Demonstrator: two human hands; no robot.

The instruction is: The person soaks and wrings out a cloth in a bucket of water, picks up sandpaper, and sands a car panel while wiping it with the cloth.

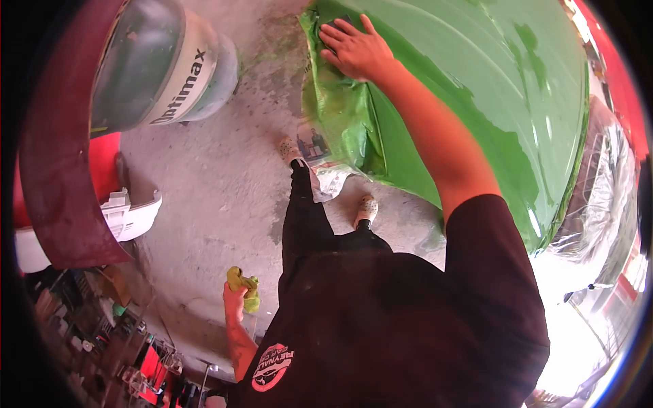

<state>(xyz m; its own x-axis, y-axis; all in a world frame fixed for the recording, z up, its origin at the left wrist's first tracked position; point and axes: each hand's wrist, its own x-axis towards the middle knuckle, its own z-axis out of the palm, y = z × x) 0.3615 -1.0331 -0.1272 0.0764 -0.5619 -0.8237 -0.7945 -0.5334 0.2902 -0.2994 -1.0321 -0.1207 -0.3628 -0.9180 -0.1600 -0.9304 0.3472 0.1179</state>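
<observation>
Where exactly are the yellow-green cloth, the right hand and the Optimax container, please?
Yellow-green cloth (251, 300): head view, its lower part.
Right hand (358, 56): head view, the back of it.
Optimax container (179, 88): head view, its printed band.

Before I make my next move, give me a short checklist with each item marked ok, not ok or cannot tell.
1. Left hand has the yellow-green cloth: ok, it is gripped and held away from the panel.
2. Right hand is on the green panel: ok, spread out near its corner.
3. Dark piece at the right fingers lies flat: cannot tell, the hand hides most of it.
4. Panel surface is evenly dry: not ok, it shows glossy streaks and darker patches that look wet.
5. Plastic sheet at the panel's edge is smooth: not ok, it hangs creased.
6. Left shoe is off that sheet: cannot tell, they are too close together.
</observation>
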